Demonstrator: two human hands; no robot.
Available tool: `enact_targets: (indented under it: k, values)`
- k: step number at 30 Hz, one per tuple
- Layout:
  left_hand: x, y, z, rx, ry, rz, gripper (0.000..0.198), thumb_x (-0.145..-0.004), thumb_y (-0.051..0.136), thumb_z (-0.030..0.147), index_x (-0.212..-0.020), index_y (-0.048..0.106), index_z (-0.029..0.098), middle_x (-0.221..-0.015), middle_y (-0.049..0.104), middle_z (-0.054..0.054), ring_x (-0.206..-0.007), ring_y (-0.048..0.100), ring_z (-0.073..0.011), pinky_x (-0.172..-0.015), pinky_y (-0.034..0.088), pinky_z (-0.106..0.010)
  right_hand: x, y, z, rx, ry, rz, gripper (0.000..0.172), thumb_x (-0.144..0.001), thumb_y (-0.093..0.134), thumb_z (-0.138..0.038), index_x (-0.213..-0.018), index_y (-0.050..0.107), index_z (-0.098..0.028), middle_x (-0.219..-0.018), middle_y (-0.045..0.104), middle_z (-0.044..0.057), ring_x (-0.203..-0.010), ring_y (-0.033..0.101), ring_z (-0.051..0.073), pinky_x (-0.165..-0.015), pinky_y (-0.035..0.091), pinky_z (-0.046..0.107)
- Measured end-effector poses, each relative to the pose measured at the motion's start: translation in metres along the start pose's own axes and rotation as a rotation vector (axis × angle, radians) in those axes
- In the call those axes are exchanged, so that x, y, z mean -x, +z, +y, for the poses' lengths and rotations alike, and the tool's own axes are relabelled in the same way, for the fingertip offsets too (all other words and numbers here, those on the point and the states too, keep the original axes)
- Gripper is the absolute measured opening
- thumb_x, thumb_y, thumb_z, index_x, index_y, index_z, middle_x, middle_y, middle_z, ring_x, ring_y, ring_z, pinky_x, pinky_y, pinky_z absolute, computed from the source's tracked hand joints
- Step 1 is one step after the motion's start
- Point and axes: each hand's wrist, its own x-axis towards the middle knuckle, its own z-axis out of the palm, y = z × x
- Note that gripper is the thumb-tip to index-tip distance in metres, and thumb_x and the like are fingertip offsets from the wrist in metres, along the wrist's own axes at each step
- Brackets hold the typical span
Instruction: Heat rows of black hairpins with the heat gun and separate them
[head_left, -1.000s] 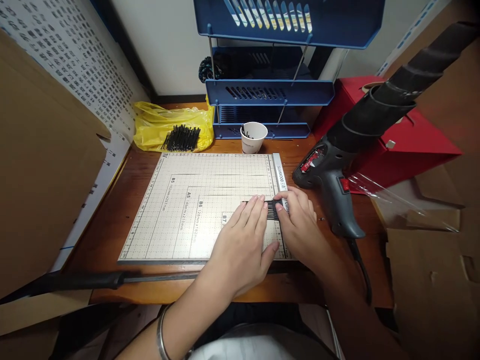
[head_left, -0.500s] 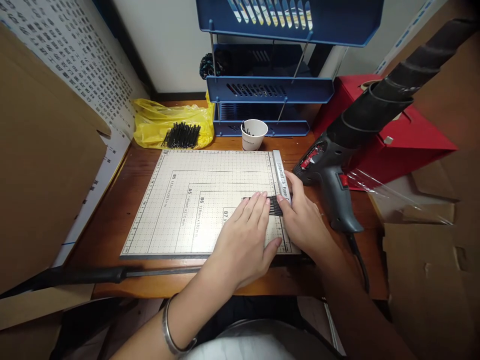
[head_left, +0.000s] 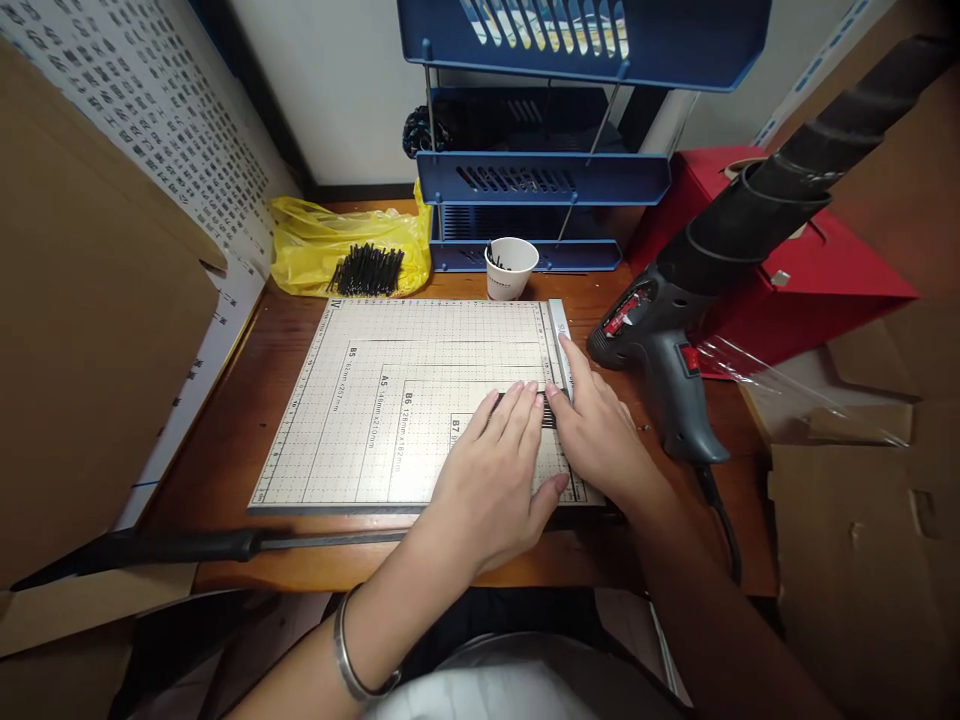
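My left hand (head_left: 491,465) lies flat on the paper cutter's board (head_left: 337,420), palm down. Its fingers, stretched out close together, cover most of a row of thin black strips (head_left: 550,410). The strips lie side by side across the board near its right edge. At their right ends rests my right hand (head_left: 604,430), thumb against them and index finger stretched along the metal edge rail (head_left: 558,318). Its other fingers curve down past the rail and are partly hidden. The cutter's black-handled arm (head_left: 195,545) is lowered outward along the board's front edge.
Behind the board are a heap of thin black pieces (head_left: 367,270) on a yellow plastic bag (head_left: 300,240), a paper cup (head_left: 511,270) with black pieces, and a blue rack (head_left: 540,180). A heat gun (head_left: 667,340) and red box (head_left: 832,300) stand right; cardboard (head_left: 90,300) flanks the left.
My right hand has shifted slightly left over the rail, its index finger now laid further up along it. My left hand stays on the strips. The whole view has moved a little.
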Motion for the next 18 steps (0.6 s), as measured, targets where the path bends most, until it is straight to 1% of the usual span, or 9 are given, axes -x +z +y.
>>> enact_targets:
  k: [3,5,11,14,18]
  values:
    - [0.0004,0.0001,0.0004,-0.011,0.000,0.005,0.072,-0.108,0.029,0.050,-0.158,0.030,-0.002,-0.167,0.028,-0.020,-0.157,0.021,-0.0311,-0.129,0.015,-0.054,-0.0014,0.0013,0.0002,0.016,0.012,0.014,0.065,-0.101,0.030,-0.042,-0.164,0.023,-0.026,-0.143,0.054,0.019,-0.130,0.052,0.043,-0.102,0.040,0.066]
    - [0.0003,0.0004,0.0008,-0.018,-0.001,0.003,0.072,-0.108,0.029,0.049,-0.158,0.029,-0.002,-0.167,0.028,-0.020,-0.157,0.021,-0.0313,-0.129,0.015,-0.054,-0.0012,0.0026,0.0009,0.012,0.009,0.022,0.065,-0.102,0.029,-0.043,-0.164,0.023,-0.028,-0.143,0.054,0.019,-0.130,0.051,0.043,-0.102,0.040,0.066]
    - [-0.0009,0.0016,0.0020,-0.020,-0.004,0.019,0.074,-0.108,0.031,0.049,-0.160,0.022,-0.003,-0.168,0.024,-0.020,-0.157,0.021,-0.0293,-0.130,0.015,-0.046,0.0005,0.0031,0.0015,0.005,0.031,-0.011,0.065,-0.102,0.027,-0.046,-0.164,0.023,-0.028,-0.150,0.049,0.017,-0.134,0.048,0.042,-0.105,0.038,0.066]
    - [-0.0005,0.0018,0.0022,-0.014,-0.009,0.031,0.074,-0.107,0.033,0.048,-0.160,0.021,-0.003,-0.168,0.025,-0.019,-0.157,0.020,-0.0285,-0.130,0.013,-0.045,0.0008,0.0026,0.0001,0.018,0.025,-0.013,0.065,-0.102,0.026,-0.044,-0.165,0.021,-0.028,-0.148,0.051,0.017,-0.134,0.048,0.041,-0.106,0.038,0.065]
    - [0.0005,0.0015,0.0024,-0.004,-0.024,0.042,0.074,-0.107,0.033,0.049,-0.160,0.023,-0.001,-0.168,0.026,-0.017,-0.158,0.018,-0.0273,-0.131,0.010,-0.044,0.0008,0.0036,0.0003,-0.009,0.013,0.012,0.065,-0.101,0.029,-0.042,-0.164,0.025,-0.028,-0.145,0.053,0.017,-0.133,0.050,0.041,-0.105,0.039,0.066]
